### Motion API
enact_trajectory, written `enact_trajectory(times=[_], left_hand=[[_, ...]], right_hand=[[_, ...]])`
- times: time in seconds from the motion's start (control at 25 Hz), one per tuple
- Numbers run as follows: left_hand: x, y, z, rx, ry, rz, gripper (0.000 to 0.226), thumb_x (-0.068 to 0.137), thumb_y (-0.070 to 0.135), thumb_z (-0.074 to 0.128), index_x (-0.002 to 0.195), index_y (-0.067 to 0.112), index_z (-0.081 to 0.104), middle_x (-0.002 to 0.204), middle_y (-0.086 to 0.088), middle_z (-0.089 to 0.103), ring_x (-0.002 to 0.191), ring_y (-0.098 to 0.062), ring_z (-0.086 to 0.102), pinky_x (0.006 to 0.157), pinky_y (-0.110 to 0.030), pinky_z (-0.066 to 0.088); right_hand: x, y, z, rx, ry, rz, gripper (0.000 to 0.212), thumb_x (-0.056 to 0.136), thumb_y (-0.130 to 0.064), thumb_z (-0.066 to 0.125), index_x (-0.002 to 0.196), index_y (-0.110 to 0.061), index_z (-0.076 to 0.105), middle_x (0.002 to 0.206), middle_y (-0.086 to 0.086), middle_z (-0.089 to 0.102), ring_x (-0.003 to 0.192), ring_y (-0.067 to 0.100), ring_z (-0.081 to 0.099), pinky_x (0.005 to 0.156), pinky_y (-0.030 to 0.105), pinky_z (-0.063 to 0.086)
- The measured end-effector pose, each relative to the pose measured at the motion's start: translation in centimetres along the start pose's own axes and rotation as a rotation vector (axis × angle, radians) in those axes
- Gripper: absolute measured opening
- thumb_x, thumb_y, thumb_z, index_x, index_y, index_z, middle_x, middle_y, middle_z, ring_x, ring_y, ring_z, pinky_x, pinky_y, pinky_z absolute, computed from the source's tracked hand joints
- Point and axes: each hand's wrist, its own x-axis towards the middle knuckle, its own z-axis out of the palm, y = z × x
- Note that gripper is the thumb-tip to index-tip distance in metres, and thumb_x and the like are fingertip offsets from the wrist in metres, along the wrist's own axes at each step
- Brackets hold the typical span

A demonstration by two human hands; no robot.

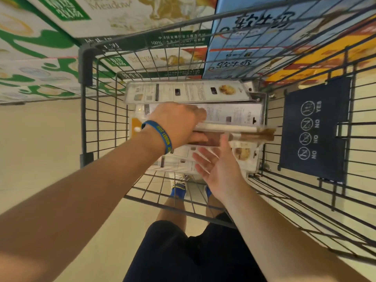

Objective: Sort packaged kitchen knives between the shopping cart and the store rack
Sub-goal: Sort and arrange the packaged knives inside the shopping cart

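One knife pkg (234,132), edge-on w/ its wooden handle end toward the right, is what I see raised over the pile, L hand (179,123) curled round it. R hand (219,165) is just below, palm up, fingers straight, holding nothing. Several more knife pkgs (187,92) lie flat in the shopping cart (87,119). Blue wristband (162,135) on the L wrist; milk cartons (142,17) beyond.
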Motion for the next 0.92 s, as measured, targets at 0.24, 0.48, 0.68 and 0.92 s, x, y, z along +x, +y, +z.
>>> enact_trajectory(times=[0.24, 0.48, 0.68, 0.92], left_hand=[[-1.3, 3.0, 1.4, -0.063, 0.189, 0.113, 0.033, 0.081, 0.044, 0.074, 0.092, 0.014, 0.068, 0.081, -0.003, 0.069, 0.065, -0.028, 0.067, 0.054, -0.033, 0.052], [-1.8, -0.1, 2.6, -0.014, 0.214, -0.121, 0.036, 0.092, 0.051, 0.056, 0.092, 0.017, 0.068, 0.072, -0.002, 0.068, 0.062, -0.028, 0.066, 0.068, -0.038, 0.048], [-0.3, -3.6, 3.0, -0.038, 0.093, -0.537, 0.044, 0.096, 0.055, 0.049, 0.133, 0.031, 0.057, 0.111, -0.007, 0.065, 0.102, -0.034, 0.06, 0.088, -0.047, 0.042], [-1.8, -2.0, 5.1, -0.137, 0.399, -0.259, 0.021, 0.095, 0.027, 0.057, 0.094, 0.011, 0.071, 0.087, -0.011, 0.064, 0.077, -0.031, 0.058, 0.068, -0.042, 0.047]], right_hand=[[2.5, -2.7, 0.7, 0.121, 0.031, -0.058, 0.045, 0.084, -0.062, 0.071, 0.086, -0.017, 0.073, 0.082, 0.006, 0.075, 0.086, 0.023, 0.071, 0.07, 0.034, 0.061], [4.8, -5.1, 2.3, -0.182, -0.159, -0.149, 0.063, 0.074, -0.076, 0.07, 0.108, -0.023, 0.071, 0.087, -0.005, 0.08, 0.084, 0.013, 0.078, 0.07, 0.033, 0.059], [7.6, -5.0, 5.2, -0.276, -0.097, -0.182, 0.048, 0.087, -0.051, 0.075, 0.112, -0.011, 0.068, 0.095, 0.005, 0.079, 0.073, 0.012, 0.077, 0.064, 0.026, 0.061], [9.4, -6.2, 6.9, -0.029, -0.113, -0.198, 0.006, 0.099, -0.014, 0.066, 0.098, -0.009, 0.065, 0.093, 0.007, 0.076, 0.073, 0.011, 0.077, 0.063, 0.021, 0.059]])
